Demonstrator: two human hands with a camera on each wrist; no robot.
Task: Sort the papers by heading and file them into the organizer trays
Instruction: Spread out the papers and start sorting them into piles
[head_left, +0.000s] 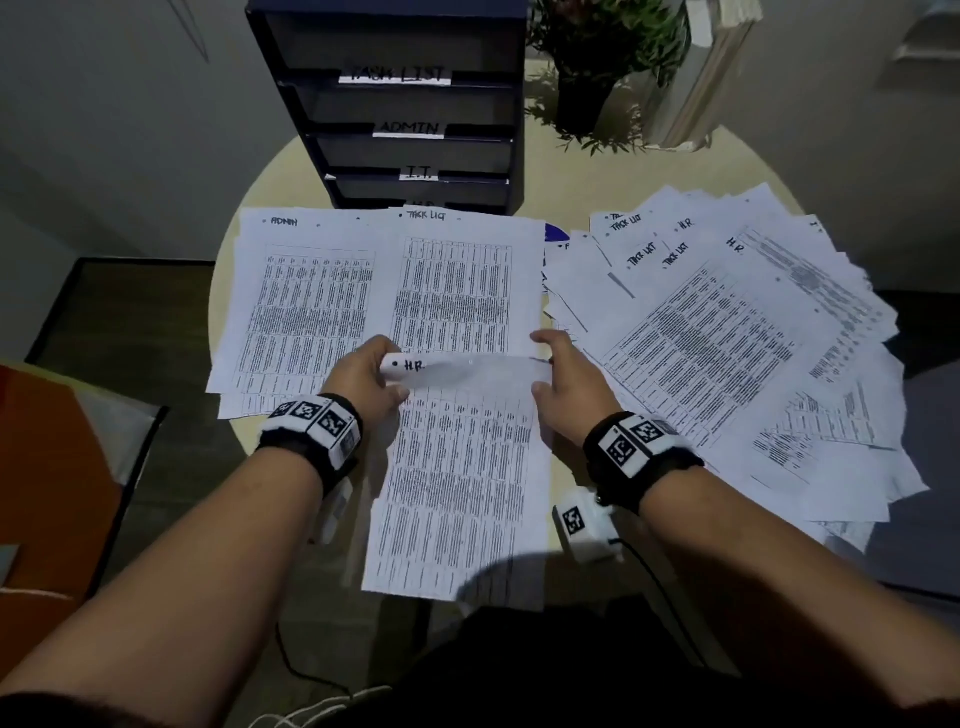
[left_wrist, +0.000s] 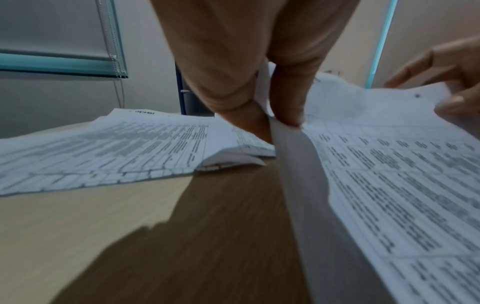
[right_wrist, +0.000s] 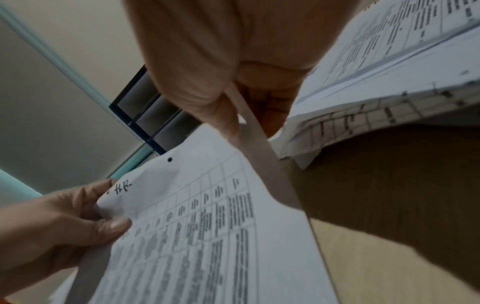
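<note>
Head view: our left hand and right hand pinch the H.R. sheet by its top corners over the worktop's near edge. We judge sorting underway; next it needs its own pile, beside ADMIN pile.

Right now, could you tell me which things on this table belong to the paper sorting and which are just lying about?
Belongs to the job:
- H.R. sheet, pinched by left hand and right hand
- ADMIN pile
- TASK LIST pile
- unsorted spread
- organizer trays

Just lying about:
- potted plant
- upright books
</note>
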